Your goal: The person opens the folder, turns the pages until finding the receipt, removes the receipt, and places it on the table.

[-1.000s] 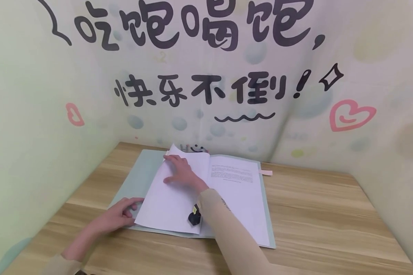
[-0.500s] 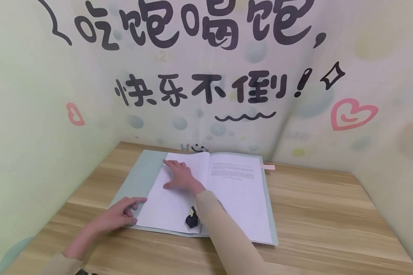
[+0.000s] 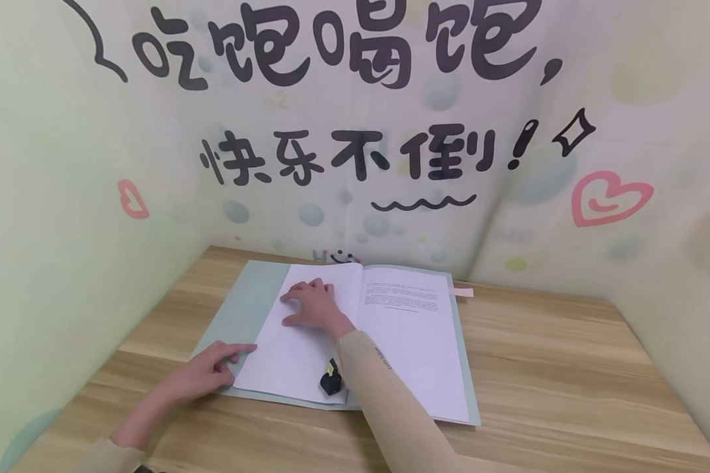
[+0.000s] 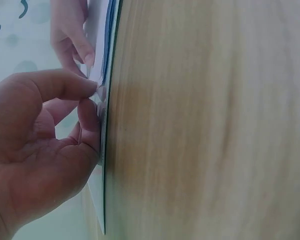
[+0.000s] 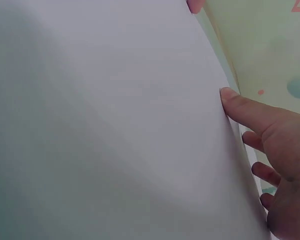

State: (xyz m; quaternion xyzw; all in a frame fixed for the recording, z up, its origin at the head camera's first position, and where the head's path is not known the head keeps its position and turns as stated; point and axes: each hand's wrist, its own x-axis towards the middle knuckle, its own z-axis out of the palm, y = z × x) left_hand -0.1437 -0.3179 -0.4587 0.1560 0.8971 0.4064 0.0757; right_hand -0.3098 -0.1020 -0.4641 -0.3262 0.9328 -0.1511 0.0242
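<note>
A pale blue folder (image 3: 234, 322) lies spread out on the wooden table with white pages in it. The left page (image 3: 290, 368) is blank, and the right page (image 3: 411, 355) carries a short block of print near its top. My right hand (image 3: 316, 305) rests on the left page with its fingers spread, near that page's outer edge. At the lower left my left hand (image 3: 204, 371) lies on the folder's cover, its index finger straight and touching the page edge. In the right wrist view the thumb (image 5: 242, 106) lies at the edge of the white sheet.
A pink tab (image 3: 463, 292) sticks out past the folder's right side. The wooden table (image 3: 556, 368) meets a printed wall (image 3: 343, 217) behind the folder. A small black device (image 3: 331, 382) sits at the right wrist, low over the left page.
The left page's lifted top corner has come down flat. My right hand has slid slightly toward me, its fingers now more bent. The left hand has barely moved.
</note>
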